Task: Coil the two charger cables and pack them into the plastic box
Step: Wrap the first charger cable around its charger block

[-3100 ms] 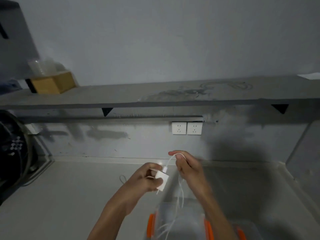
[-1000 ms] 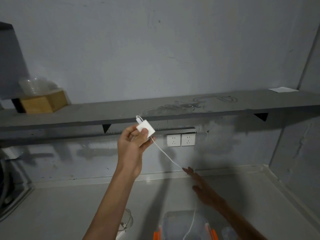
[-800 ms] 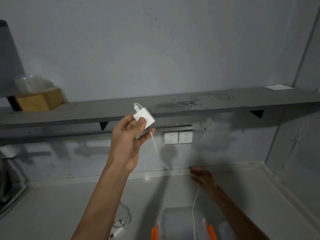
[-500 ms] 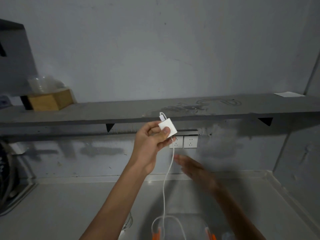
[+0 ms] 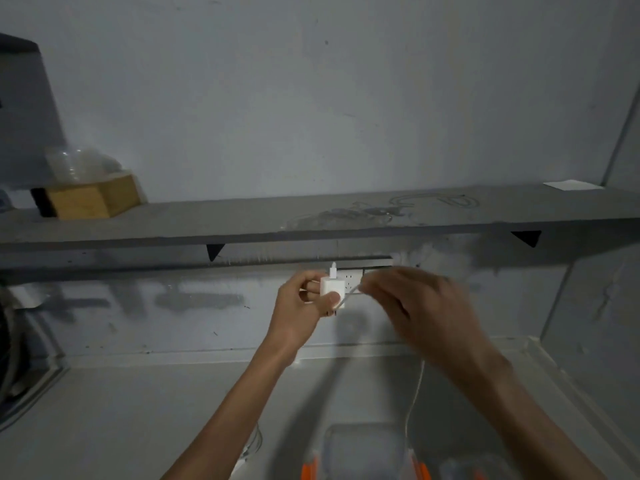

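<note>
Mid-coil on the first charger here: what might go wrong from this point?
1. The thin white cable hangs slack from the right hand down toward the clear plastic box with orange latches; it may snag on the box rim or a latch as it is wound.
2. The left hand grips the small white charger block with fingertips only, so a tug on the cable could twist it loose.
3. The right hand is blurred, so its grip on the cable is uncertain.

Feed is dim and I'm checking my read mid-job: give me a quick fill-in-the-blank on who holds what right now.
1. The white charger is gripped by the ____ hand.
2. The right hand pinches the ____ beside the charger.
3. The cable hangs down toward the ____ with orange latches.
4. The wooden box sits on the ____.

Missing words: left; cable; box; shelf
</note>
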Tool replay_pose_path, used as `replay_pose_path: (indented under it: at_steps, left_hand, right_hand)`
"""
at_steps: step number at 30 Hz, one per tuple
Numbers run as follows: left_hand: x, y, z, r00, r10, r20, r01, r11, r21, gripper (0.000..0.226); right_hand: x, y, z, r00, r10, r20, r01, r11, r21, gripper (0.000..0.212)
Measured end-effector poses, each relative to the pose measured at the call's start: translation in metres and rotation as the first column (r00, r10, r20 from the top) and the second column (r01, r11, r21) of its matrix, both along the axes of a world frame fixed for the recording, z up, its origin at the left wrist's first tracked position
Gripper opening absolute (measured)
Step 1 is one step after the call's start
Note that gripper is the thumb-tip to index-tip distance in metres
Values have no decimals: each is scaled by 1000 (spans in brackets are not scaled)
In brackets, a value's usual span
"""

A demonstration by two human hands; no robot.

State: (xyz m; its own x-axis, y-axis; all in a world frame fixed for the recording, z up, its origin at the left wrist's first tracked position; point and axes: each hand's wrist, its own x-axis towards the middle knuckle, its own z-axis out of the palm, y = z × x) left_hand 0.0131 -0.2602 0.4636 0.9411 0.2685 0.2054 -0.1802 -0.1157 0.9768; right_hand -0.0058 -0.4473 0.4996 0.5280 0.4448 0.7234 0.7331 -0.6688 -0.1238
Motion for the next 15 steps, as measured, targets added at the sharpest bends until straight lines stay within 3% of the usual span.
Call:
replay_pose_path:
  at_steps: [2,5,8,11,15]
  left_hand:
    - [-17,-11,-3,997,-78,-2,78,996,39,28]
    - [-41,-25,2,985,-167,49,160,979,123,31]
    - [-52,-30,12,969,-217,115,189,958,216,33]
    - [-51,-31,15,968,-221,117,182,944,275,32]
    - [-47,-26,15,980,-183,82,163,966,199,32]
  right_hand:
    - [17,-8,23,994,-88,70,85,995,53,25]
    - [41,-17,35,995,-98,35,93,988,122,27]
    - [60,-17,26,988,70,-141,-27,958,285,21]
    - [77,-11,9,913,249,-324,-89,895,437,6]
    - [84,2,-21,815,346,-465,-79,861,502,24]
